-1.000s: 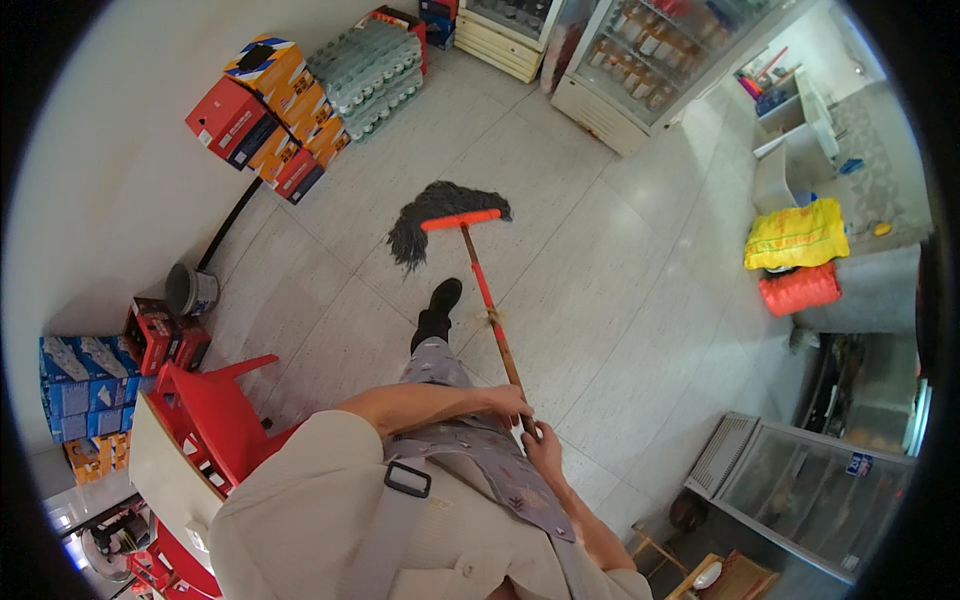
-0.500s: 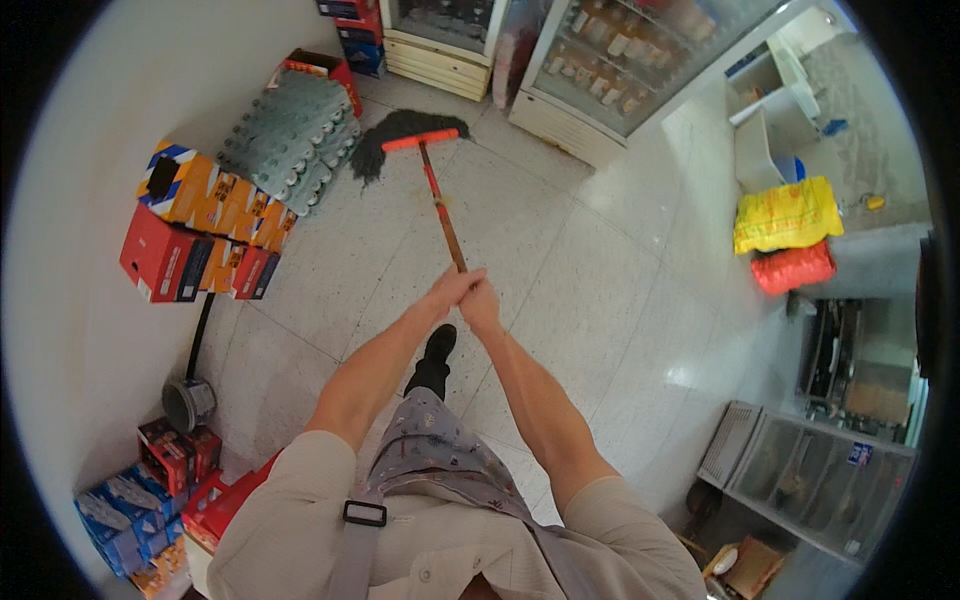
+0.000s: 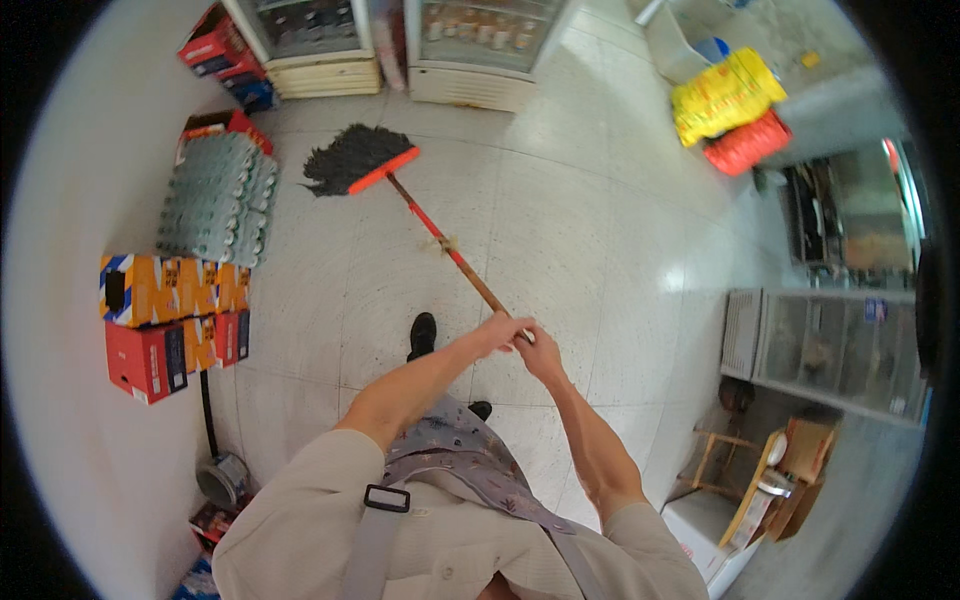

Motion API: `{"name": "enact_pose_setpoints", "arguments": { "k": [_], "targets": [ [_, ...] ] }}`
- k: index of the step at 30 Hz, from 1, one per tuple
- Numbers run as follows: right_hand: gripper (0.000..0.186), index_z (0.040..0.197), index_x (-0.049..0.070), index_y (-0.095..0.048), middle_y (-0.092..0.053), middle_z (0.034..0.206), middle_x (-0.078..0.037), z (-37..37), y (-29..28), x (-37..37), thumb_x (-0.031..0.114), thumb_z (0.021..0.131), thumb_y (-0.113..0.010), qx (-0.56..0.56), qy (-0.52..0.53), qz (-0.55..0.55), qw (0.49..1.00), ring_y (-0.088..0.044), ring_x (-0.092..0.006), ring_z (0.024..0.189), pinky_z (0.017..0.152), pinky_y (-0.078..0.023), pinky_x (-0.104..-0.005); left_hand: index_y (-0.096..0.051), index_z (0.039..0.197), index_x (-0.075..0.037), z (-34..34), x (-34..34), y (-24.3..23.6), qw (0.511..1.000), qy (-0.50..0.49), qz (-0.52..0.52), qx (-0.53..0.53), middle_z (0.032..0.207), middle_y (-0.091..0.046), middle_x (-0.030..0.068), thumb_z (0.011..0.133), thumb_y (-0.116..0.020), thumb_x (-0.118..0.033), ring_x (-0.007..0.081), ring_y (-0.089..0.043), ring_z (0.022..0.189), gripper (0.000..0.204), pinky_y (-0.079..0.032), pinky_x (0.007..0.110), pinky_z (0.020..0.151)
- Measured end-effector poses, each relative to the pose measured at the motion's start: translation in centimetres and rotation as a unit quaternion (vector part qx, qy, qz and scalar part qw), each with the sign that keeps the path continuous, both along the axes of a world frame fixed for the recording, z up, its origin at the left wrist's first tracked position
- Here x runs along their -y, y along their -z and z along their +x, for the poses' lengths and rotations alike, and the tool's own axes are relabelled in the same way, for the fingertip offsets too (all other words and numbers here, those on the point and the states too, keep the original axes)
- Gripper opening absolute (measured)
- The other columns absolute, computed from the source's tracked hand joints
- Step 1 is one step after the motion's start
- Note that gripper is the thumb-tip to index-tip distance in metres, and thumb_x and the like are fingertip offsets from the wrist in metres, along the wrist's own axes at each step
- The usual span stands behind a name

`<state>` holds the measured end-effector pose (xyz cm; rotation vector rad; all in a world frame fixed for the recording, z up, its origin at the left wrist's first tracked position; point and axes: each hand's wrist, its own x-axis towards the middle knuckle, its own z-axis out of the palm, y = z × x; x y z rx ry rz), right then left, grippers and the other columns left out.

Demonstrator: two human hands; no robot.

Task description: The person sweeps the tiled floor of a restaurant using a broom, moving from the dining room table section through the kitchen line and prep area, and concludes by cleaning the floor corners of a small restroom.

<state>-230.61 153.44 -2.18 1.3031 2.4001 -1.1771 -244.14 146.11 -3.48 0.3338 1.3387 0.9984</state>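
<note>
A mop with a dark grey stringy head (image 3: 352, 158) and a red crossbar (image 3: 382, 170) lies on the tiled floor ahead, toward the left. Its wooden handle (image 3: 472, 277), with a red section and a tied strip partway along, slants down toward me. Both of my hands are closed around its upper end, close together: my left hand (image 3: 500, 332) and, just to the right and below, my right hand (image 3: 537, 350). My black shoes (image 3: 422, 334) show on the floor below the handle.
Stacked cartons (image 3: 145, 355) and shrink-wrapped bottles (image 3: 210, 195) line the left wall, with a bucket (image 3: 222, 478) nearer me. Two glass-door fridges (image 3: 475, 85) stand ahead. Yellow and red sacks (image 3: 725, 95), a glass chest (image 3: 830, 350) and a wooden rack (image 3: 750, 480) line the right.
The mop head has moved farther forward and to the left, and my arms have extended with the handle. The view has turned, bringing the fridges straight ahead and the left-wall stacks alongside.
</note>
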Motion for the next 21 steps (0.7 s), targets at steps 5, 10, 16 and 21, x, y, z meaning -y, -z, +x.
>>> {"name": "enact_pose_setpoints", "arguments": {
  "k": [5,10,16,21],
  "targets": [
    [0.033,0.110,0.003,-0.062,-0.067,0.083,-0.011,18.1,-2.0,4.3,0.025,0.085,-0.060,-0.055,0.082,-0.026,0.995,-0.062,-0.0186,0.071,0.062,-0.047,-0.0325,-0.066,0.104,-0.012,14.7,1.1,-0.5,0.970,0.200,-0.004,0.138,0.094,-0.065,0.0039,0.081,-0.061,-0.045,0.0158,-0.053,0.073,0.040,-0.049,0.030,0.066],
    [0.033,0.110,0.001,-0.062,-0.063,0.071,-0.005,34.1,-6.3,14.2,0.021,0.084,-0.060,0.005,0.261,-0.092,0.961,-0.054,-0.0106,0.059,0.054,-0.044,-0.0274,-0.057,0.123,-0.003,27.5,3.9,-2.8,0.877,0.445,-0.056,0.174,0.117,-0.059,0.0183,0.079,-0.062,-0.057,0.0306,-0.060,0.088,0.069,-0.052,0.037,0.067],
    [0.029,0.107,0.003,-0.060,-0.064,0.082,-0.021,42.9,-10.7,25.3,0.022,0.085,-0.056,0.049,0.355,-0.102,0.928,-0.063,-0.0371,0.077,0.068,-0.048,-0.0412,-0.052,0.129,-0.001,36.7,6.1,-4.3,0.694,0.710,0.009,0.118,0.116,-0.057,0.0227,0.077,-0.068,-0.056,0.0289,-0.061,0.090,0.078,-0.050,0.037,0.068],
    [0.023,0.100,0.003,-0.056,-0.062,0.082,-0.025,42.3,-11.3,22.8,0.019,0.084,-0.059,0.069,0.300,-0.071,0.949,-0.061,-0.0446,0.080,0.068,-0.048,-0.0454,-0.053,0.118,-0.002,37.8,3.9,-5.8,0.706,0.705,0.027,0.070,0.101,-0.057,0.0186,0.078,-0.067,-0.050,0.0255,-0.059,0.078,0.063,-0.049,0.036,0.061]
  ]
}}
